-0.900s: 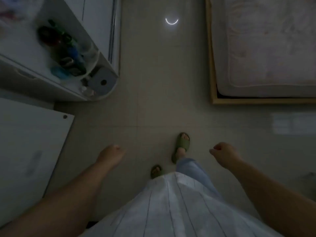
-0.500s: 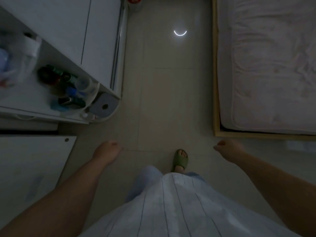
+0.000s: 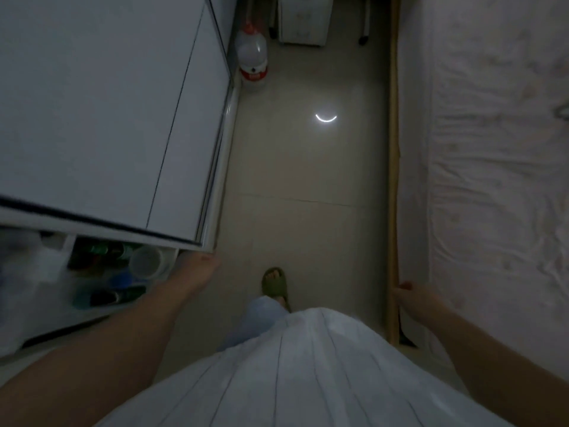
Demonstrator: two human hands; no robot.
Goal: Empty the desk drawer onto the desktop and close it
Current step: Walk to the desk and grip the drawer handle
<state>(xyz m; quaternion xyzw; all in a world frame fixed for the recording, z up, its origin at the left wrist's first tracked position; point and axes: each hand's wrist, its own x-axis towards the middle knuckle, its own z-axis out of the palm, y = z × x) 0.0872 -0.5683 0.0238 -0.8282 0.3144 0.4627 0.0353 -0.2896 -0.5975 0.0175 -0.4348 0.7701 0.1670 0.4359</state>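
Observation:
No desk drawer shows in this dim head view. My left hand (image 3: 197,268) hangs with its fingers curled and holds nothing, just beside the corner of a white shelf (image 3: 172,257) that carries bottles and a white cup (image 3: 147,261). My right hand (image 3: 414,297) is loosely closed and empty, right by the wooden bed frame (image 3: 392,180). At the far end of the aisle stands a white unit on castors (image 3: 303,23).
A tall white cabinet (image 3: 107,112) lines the left side. A big clear bottle with a red label (image 3: 252,61) stands on the tiled floor (image 3: 308,195) by the cabinet. A mattress (image 3: 492,180) fills the right. My sandalled foot (image 3: 274,283) is mid-aisle.
I have stepped forward along the aisle: cabinet, shelf and bed have slid toward me, and the bottle and castor unit came into view. Both hands stay empty.

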